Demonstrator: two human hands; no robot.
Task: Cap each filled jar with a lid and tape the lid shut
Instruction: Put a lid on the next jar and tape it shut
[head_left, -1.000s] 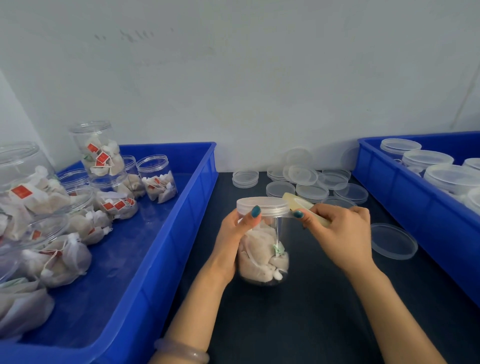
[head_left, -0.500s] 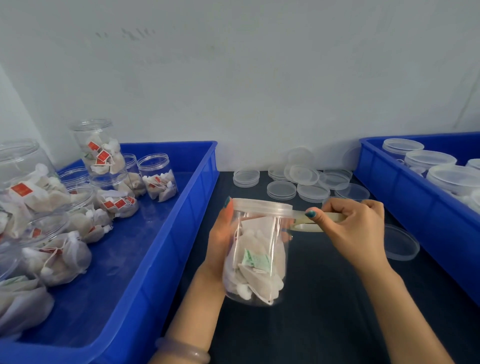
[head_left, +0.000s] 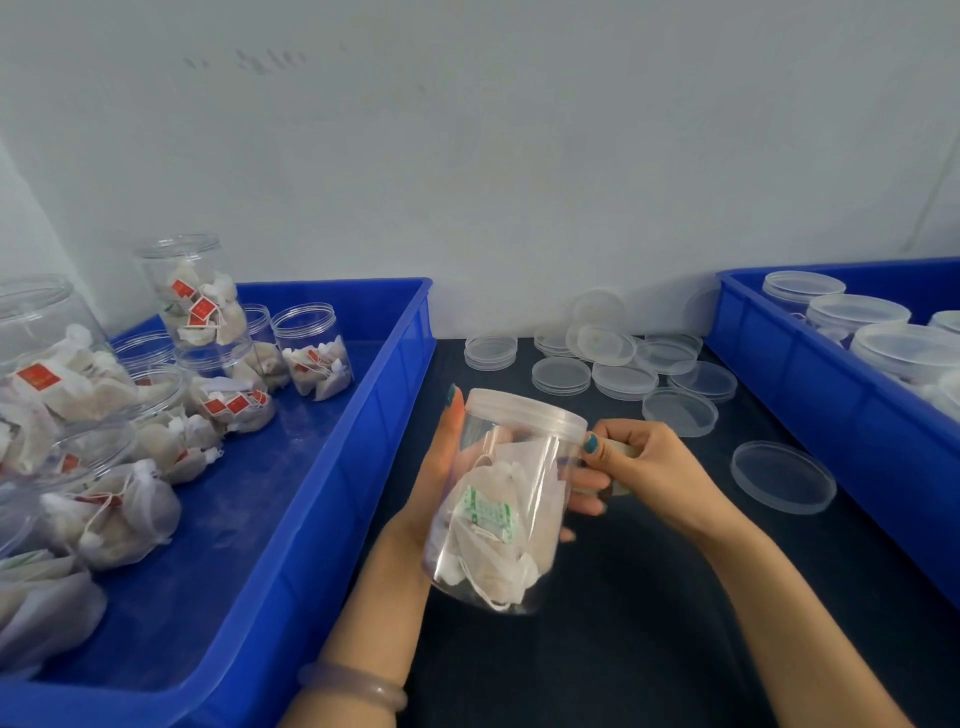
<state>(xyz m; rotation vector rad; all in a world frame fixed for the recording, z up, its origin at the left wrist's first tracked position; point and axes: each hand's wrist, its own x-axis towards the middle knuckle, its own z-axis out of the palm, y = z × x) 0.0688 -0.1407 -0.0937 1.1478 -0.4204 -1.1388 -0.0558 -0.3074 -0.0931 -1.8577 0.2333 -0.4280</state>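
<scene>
My left hand (head_left: 436, 493) is wrapped round the filled jar (head_left: 498, 519), thumb up its side, the other fingers curled behind it. The jar is held tilted above the dark worktop (head_left: 623, 634), dead centre, with its lid (head_left: 527, 410) on. My right hand (head_left: 660, 467) is at the jar's 3 o'clock, fingers curled round a tape roll (head_left: 623, 451) (mostly hidden), thumb tip just beside the lid rim. Loose lids (head_left: 623, 382) lie at 1 o'clock. A blue bin (head_left: 363, 467) of uncapped filled jars is at 9 o'clock, and a second blue bin (head_left: 810, 395) of lidded jars at 3 o'clock.
</scene>
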